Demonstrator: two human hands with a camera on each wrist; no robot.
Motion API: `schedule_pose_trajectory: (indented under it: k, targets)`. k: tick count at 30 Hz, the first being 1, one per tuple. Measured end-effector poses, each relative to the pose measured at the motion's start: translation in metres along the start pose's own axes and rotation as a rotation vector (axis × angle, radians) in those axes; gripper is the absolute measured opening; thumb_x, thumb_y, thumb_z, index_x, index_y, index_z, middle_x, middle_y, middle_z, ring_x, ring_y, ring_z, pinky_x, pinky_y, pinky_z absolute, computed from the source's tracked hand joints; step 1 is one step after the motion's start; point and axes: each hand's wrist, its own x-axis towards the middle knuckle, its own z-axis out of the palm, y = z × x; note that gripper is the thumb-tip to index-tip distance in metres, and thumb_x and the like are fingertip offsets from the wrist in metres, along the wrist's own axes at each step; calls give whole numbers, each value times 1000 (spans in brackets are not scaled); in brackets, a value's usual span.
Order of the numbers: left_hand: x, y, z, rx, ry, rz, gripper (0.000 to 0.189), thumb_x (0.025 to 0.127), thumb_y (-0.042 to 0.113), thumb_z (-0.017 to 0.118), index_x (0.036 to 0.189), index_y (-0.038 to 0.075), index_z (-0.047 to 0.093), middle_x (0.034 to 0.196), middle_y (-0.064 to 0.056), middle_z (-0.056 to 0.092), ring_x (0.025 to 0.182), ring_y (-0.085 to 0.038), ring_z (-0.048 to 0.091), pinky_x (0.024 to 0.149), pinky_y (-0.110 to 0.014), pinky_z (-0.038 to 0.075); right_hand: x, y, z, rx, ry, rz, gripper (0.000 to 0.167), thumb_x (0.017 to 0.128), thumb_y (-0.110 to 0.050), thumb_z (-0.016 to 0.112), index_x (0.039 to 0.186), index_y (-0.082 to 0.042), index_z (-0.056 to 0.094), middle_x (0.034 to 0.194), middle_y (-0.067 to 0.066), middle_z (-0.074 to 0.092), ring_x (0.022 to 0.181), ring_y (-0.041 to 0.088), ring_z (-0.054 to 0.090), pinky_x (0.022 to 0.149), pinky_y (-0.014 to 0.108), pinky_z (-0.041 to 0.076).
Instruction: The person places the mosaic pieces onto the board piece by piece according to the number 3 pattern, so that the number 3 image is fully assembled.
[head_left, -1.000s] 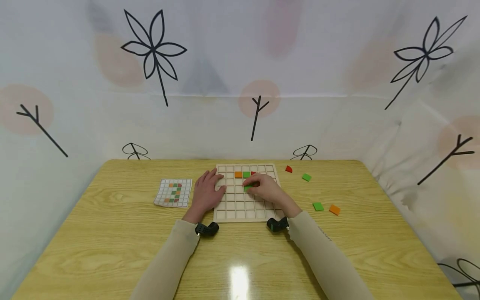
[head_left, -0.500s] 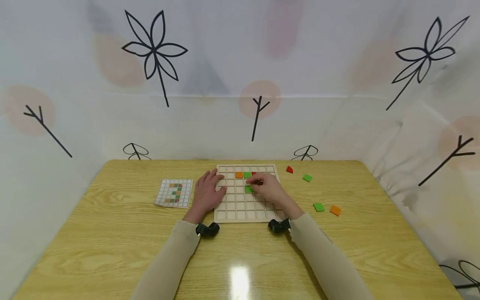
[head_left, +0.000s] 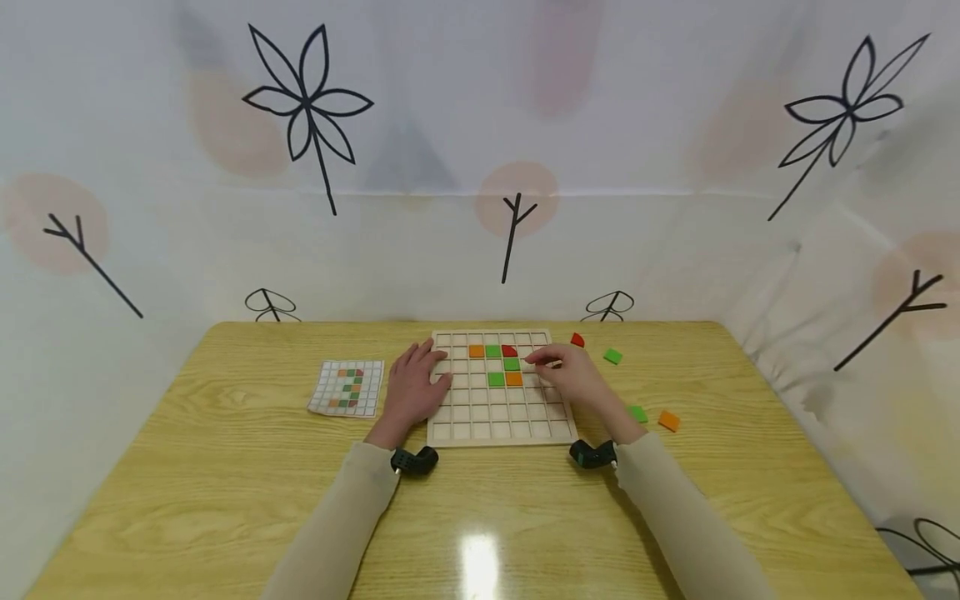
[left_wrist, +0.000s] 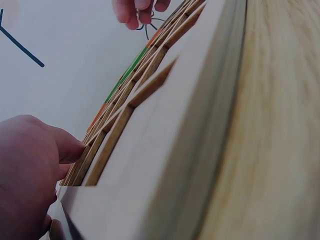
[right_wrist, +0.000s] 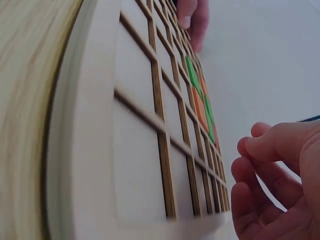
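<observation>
A pale wooden grid board (head_left: 480, 431) lies on the table. Set into its cells are an orange tile (head_left: 476, 351), a green tile (head_left: 492, 351) and a red rounded tile (head_left: 509, 351); below them are another green tile (head_left: 512, 364), then a third green tile (head_left: 496, 379) beside a second orange tile (head_left: 513, 378). My left hand (head_left: 414, 383) rests on the board's left edge, fingers spread. Over the right side of the board hovers my right hand (head_left: 572, 373), loosely curled, thumb near the index fingertip; nothing shows between them in the right wrist view.
On the table right of the board lie a loose red rounded piece (head_left: 577, 340), a green square (head_left: 612, 356), another green square (head_left: 637, 414) partly behind the right forearm, and an orange square (head_left: 669, 421). A printed pattern card (head_left: 318, 400) lies left of the left hand.
My right hand has moved right, away from the middle cells, uncovering the red tile, a green tile and the lower orange tile. The left hand stays in place.
</observation>
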Motion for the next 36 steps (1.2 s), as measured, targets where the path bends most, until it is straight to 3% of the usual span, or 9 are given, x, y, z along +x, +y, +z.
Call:
schedule_pose_trajectory:
  k: [14, 21, 29, 36]
  targets:
    - [-1, -1, 0, 6, 1, -6, 43, 101, 30, 56, 139, 10, 58, 160, -10, 31, 148, -35, 21, 117, -57, 16, -35, 35, -46, -87, 30, -11, 21, 98, -6, 62, 116, 0, 71, 116, 15, 67, 103, 31, 62, 87, 47, 54]
    - [1, -1, 2, 11, 6, 6, 42, 101, 30, 56, 138, 10, 59, 160, -11, 32, 148, -36, 21, 117, -58, 16, -51, 49, -69, -138, 33, 38, 23, 98, -9, 62, 119, 0, 69, 121, 19, 65, 103, 33, 62, 81, 42, 55]
    - [1, -3, 3, 11, 8, 9, 42, 101, 31, 56, 138, 11, 59, 160, -11, 32, 148, -35, 22, 117, -58, 16, -70, 61, -83, -219, 36, 23, 22, 97, -7, 65, 116, 1, 70, 114, 18, 68, 100, 34, 64, 83, 48, 54]
    - [1, -1, 2, 6, 13, 13, 41, 101, 29, 57, 137, 10, 59, 159, -12, 33, 147, -36, 22, 117, -58, 17, -84, 66, -91, -249, 7, 1, 24, 93, -8, 70, 116, 0, 71, 109, 12, 70, 97, 29, 65, 81, 42, 55]
